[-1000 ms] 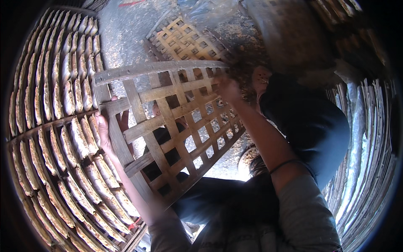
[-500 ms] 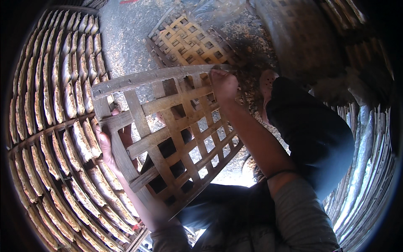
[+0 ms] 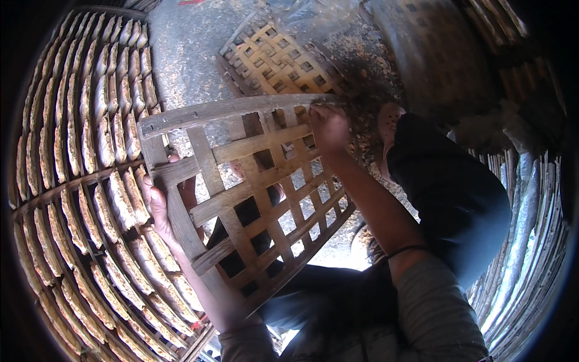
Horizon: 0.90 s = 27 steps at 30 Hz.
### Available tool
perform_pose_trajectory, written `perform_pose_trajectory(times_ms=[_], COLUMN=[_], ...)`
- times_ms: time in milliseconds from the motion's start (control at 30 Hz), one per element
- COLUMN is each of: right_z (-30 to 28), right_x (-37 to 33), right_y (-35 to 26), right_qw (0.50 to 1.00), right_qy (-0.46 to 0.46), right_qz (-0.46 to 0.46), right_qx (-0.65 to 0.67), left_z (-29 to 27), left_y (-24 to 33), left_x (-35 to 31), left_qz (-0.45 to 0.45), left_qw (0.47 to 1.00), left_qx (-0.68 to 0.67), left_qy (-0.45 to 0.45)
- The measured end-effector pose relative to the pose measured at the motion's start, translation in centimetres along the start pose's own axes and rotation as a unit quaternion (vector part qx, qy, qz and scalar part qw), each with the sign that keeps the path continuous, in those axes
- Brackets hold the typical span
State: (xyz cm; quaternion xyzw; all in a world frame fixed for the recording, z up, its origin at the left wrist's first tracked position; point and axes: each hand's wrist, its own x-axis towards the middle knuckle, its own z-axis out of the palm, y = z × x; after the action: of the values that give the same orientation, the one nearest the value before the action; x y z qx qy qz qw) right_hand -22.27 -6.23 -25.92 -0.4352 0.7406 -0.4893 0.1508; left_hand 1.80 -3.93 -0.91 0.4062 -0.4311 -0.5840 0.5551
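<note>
A woven lattice tray (image 3: 223, 203) of flat wooden or bamboo strips, framed by thicker rails, is held tilted in front of me. My left hand (image 3: 159, 211) grips its left rail, thumb on the outer side and fingers partly hidden behind the strips. At the upper right, my right hand (image 3: 332, 130) is closed on the top rail near the corner. Whether it holds anything besides the rail I cannot tell. Through the square gaps I see the floor and my dark trousers.
A second lattice tray (image 3: 265, 66) lies on the debris-strewn floor beyond. Racks (image 3: 78, 178) on the left carry many rows of thin, pale pieces with brown edges. A tall stack of thin layers (image 3: 512, 229) stands at right. My pink clog (image 3: 390, 117) is near the tray's right end.
The whole view has shifted slightly, so everything appears a little farther right. Both hands keep the same hold on the tray, whose tilt looks nearly unchanged.
</note>
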Motion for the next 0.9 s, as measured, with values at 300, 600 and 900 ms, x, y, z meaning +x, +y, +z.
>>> perform_pose_trajectory(times_ms=[300,600,900], right_z=[-0.5,-0.7,-1.1], right_x=[0.0,0.3,-1.4], right_y=[0.7,0.4,-0.7], right_qw=[0.996,0.984,0.988], right_qy=[-0.012,-0.008,0.026], right_qz=[-0.084,-0.151,-0.137], right_qx=[0.017,0.098,0.062], left_z=[0.4,1.1,0.4], left_y=[-0.1,0.2,0.0], left_x=[0.0,0.0,0.0], left_qz=[0.014,-0.001,-0.012], left_qw=[1.000,1.000,0.998], left_qx=[0.010,-0.014,-0.028], left_qy=[0.002,0.005,0.053])
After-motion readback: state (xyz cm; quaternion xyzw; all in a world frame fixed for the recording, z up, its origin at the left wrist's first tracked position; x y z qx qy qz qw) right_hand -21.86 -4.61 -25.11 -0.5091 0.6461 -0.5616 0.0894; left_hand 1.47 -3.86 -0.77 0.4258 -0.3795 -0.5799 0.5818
